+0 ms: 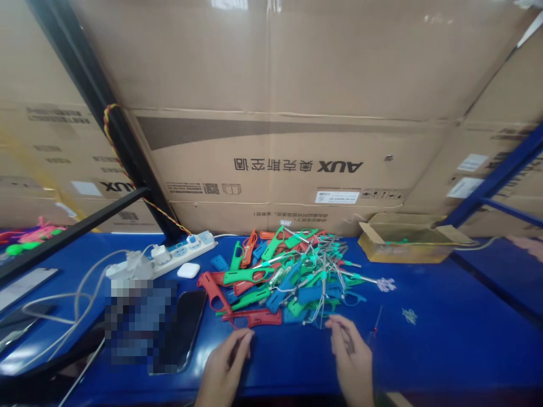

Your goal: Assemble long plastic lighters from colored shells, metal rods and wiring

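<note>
A heap of gas lighter parts (288,277) lies on the blue table, with red, green and blue plastic handles, metal tubes and thin white wires. My left hand (224,364) is at the front of the heap, just below a red lighter handle (258,317). Its thumb and fingers are drawn together, with nothing visible in them. Over to the right, my right hand (351,356) is curled in near the heap's front edge, close to the white wires. Its fingers are bent inward and no held thing shows. A small screwdriver (375,327) lies to the right of this hand.
Small pale pieces (409,315) lie at the right, and a pinkish cluster (386,284) sits nearer the heap. An open cardboard box (407,249) stands behind. At left are a power strip (178,254), a white case (188,270), a phone (189,325) and cables. Large cartons (271,169) wall the back.
</note>
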`<state>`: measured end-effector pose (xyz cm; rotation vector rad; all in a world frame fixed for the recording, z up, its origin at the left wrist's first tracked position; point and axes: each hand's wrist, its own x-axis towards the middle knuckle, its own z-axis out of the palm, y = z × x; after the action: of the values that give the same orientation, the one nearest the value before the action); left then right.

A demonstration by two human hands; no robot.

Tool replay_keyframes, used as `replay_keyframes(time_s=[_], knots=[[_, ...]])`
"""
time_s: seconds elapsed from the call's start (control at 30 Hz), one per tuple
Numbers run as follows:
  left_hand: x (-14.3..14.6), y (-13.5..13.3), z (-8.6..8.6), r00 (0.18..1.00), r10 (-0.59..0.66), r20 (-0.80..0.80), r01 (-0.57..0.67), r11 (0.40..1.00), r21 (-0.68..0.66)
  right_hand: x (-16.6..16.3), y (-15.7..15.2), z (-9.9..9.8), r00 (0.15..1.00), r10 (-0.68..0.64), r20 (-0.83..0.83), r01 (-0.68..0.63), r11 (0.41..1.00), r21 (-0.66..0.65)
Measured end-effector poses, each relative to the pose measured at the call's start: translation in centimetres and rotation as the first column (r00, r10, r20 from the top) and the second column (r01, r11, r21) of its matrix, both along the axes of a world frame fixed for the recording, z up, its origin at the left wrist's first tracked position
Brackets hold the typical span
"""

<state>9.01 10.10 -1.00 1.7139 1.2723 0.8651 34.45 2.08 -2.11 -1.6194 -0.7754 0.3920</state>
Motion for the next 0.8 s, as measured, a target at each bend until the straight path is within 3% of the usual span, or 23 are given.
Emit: replay_keyframes(time_s=[0.13, 0.3, 0.5, 0.67, 0.8], knots=[[1.0, 1.7, 1.0, 0.999, -0.033, -0.040, 0.042, 0.971, 0.235, 0.6, 0.7, 0.8, 0.970, 0.235, 0.062, -0.231, 0.971, -0.065], [2.6, 6.6, 3.2, 0.980, 0.043, -0.194, 0.078, 0.814, 0.576, 0.1, 0.6, 1.2, 0.877, 0.364, 0.314, -0.335, 0.931, -0.143], [3.8, 11.8, 4.0, 0.951, 0.042, -0.306, 0.150, 0.804, 0.575, -0.4, 0.4, 1.1, 0.848, 0.358, 0.390, -0.324, 0.934, -0.154], [4.2, 13.2, 4.8, 0.944, -0.008, -0.329, 0.200, 0.806, 0.557, -0.4, 0.2, 1.0, 0.829, 0.371, 0.418, -0.331, 0.929, -0.168], [3.7, 13.5, 6.7, 0.956, -0.058, -0.289, 0.217, 0.802, 0.556, -0.3, 0.1, 0.9, 0.829, 0.380, 0.411, -0.342, 0.925, -0.166]])
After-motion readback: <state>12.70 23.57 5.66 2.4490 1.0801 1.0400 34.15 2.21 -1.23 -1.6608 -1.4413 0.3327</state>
